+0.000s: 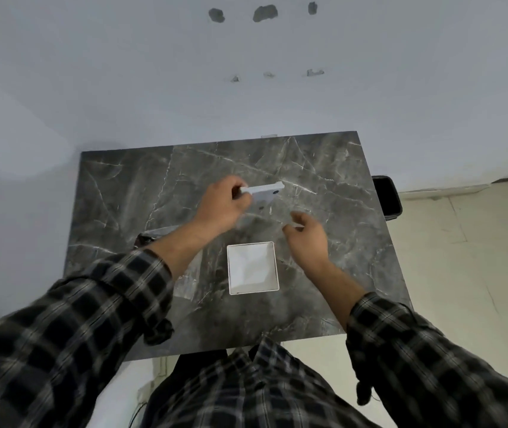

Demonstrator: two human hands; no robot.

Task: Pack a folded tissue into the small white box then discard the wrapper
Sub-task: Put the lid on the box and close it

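The small white box (252,268) lies open on the dark marble table (323,186), straight in front of me, and its inside looks white. My left hand (221,205) is above the table beyond the box, shut on a flat white tissue pack (263,193) that is tilted on edge and carries a small dark round mark. My right hand (306,234) hovers to the right of the pack with its fingers curled on a thin pale edge. That edge looks like clear wrapper film (262,218) stretched between my hands; it is faint and blurred.
A crumpled sheet of clear plastic (186,281) lies on the table left of the box, partly under my left forearm. A black bin (387,196) stands on the floor past the table's right edge. A white wall rises behind the table.
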